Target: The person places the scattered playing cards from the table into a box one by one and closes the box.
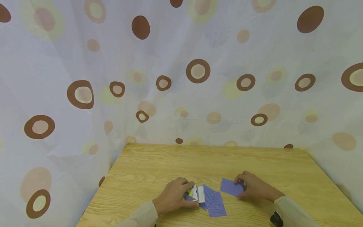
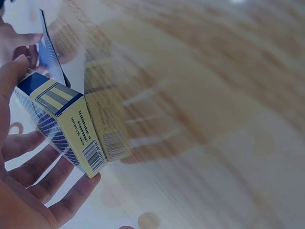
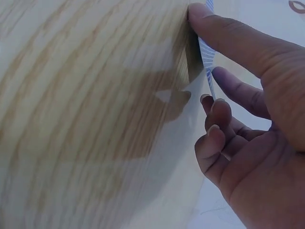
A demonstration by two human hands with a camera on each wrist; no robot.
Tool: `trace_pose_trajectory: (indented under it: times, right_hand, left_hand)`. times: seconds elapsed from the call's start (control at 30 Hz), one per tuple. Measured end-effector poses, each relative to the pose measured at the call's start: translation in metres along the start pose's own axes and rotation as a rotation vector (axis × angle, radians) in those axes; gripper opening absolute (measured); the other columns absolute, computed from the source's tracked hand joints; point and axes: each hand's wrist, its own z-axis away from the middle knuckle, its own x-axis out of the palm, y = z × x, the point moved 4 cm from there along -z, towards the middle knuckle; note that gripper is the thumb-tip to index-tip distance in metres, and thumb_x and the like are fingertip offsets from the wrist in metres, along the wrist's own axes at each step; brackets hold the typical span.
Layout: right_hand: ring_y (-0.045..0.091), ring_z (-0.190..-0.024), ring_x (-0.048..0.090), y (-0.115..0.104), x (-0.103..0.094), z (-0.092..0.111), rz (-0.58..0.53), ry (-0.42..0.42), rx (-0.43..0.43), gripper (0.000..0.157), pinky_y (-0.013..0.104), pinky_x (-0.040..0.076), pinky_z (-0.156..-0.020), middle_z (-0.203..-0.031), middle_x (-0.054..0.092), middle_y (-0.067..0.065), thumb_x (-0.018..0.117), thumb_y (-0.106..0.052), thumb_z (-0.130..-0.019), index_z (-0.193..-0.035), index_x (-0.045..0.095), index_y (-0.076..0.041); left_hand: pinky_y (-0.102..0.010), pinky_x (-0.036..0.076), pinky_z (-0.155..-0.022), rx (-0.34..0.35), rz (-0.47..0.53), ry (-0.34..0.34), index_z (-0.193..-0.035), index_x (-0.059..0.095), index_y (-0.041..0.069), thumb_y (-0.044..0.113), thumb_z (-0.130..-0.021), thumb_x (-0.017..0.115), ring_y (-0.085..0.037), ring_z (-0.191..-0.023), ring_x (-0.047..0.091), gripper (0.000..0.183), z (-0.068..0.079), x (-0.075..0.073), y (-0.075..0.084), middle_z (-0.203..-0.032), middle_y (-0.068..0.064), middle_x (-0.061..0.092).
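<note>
My left hand (image 1: 174, 196) grips a playing card box (image 2: 81, 129), thumb on one side and fingers along the other. The box is blue and cream with a barcode, and its white flap (image 1: 200, 194) stands out at the right end. Two blue-backed playing cards (image 1: 216, 205) lie overlapping on the table just right of the box. Farther right, my right hand (image 1: 255, 188) pinches a blue-backed playing card (image 1: 231, 186) by its right end, between thumb and fingers. In the right wrist view this card (image 3: 206, 52) shows nearly edge-on, close over the table.
The wood-grain table (image 1: 158, 160) is glossy and mirrors the box and hands. A pale curtain (image 1: 175, 104) with brown and yellow rings hangs behind it and down both sides.
</note>
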Motion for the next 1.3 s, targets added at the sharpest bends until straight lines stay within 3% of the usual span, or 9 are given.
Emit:
trace_pose_trajectory:
  times: [0.27, 0.53, 0.73, 1.3]
  right_hand:
    - [0.016, -0.092, 0.052, 0.001, -0.003, -0.002, 0.037, -0.007, 0.019, 0.068, 0.031, 0.048, -0.075, -0.107, 0.055, 0.003, 0.09, -0.039, -0.079, -0.128, 0.066, 0.002]
    - [0.012, -0.091, 0.051, -0.002, -0.005, -0.005, 0.06, 0.023, 0.012, 0.069, 0.031, 0.048, -0.076, -0.108, 0.054, -0.001, 0.087, -0.046, -0.08, -0.13, 0.066, -0.004]
    - [0.012, -0.092, 0.053, -0.006, -0.006, -0.006, 0.074, 0.053, -0.025, 0.071, 0.031, 0.049, -0.076, -0.111, 0.057, 0.001, 0.086, -0.048, -0.081, -0.131, 0.066, -0.001]
    - [0.014, -0.083, 0.049, -0.025, -0.009, -0.006, -0.002, 0.065, -0.067, 0.064, 0.026, 0.044, -0.066, -0.111, 0.05, 0.002, 0.084, -0.04, -0.086, -0.133, 0.064, 0.0]
  left_hand:
    - [-0.016, 0.048, -0.073, 0.002, 0.003, 0.004, -0.136, 0.067, 0.011, 0.071, -0.086, 0.069, -0.008, -0.099, 0.059, 0.078, -0.001, 0.001, -0.001, -0.114, 0.0, 0.067]
    - [-0.019, 0.05, -0.077, -0.008, 0.007, 0.003, -0.136, 0.067, 0.012, 0.071, -0.086, 0.068, -0.01, -0.102, 0.06, 0.077, -0.001, 0.003, -0.003, -0.115, 0.0, 0.067]
    - [-0.018, 0.05, -0.077, -0.011, 0.009, -0.004, -0.136, 0.067, 0.012, 0.07, -0.086, 0.069, -0.01, -0.102, 0.06, 0.077, -0.001, 0.002, -0.002, -0.115, 0.0, 0.066]
    - [-0.015, 0.046, -0.072, -0.002, -0.003, 0.004, -0.136, 0.067, 0.012, 0.069, -0.086, 0.07, -0.009, -0.1, 0.06, 0.076, -0.001, 0.001, 0.0, -0.114, 0.001, 0.067]
